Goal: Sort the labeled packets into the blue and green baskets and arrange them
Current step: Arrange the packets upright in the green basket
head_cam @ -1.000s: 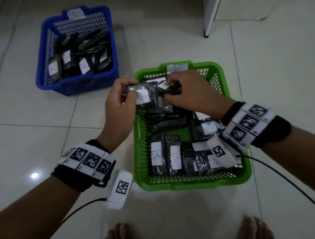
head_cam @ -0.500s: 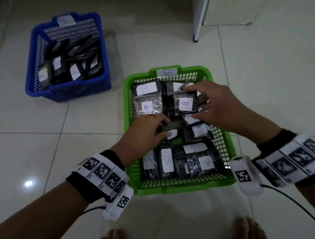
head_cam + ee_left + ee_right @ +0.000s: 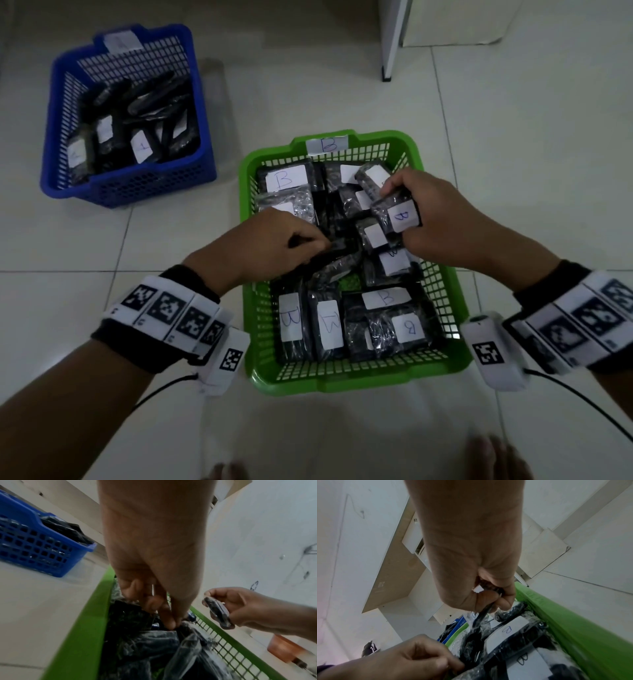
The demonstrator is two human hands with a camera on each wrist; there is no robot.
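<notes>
Packets (image 3: 329,325) crowd green basket (image 3: 442,294); each hand's grip pinches one.

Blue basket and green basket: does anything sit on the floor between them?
No. In the head view only bare floor tile separates the blue basket from the green basket; no packet lies there.

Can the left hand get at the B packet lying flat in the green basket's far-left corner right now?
Probably yes: that B packet lies uncovered just beyond the left hand, but its grip is already on a dark packet, which must go first.
</notes>
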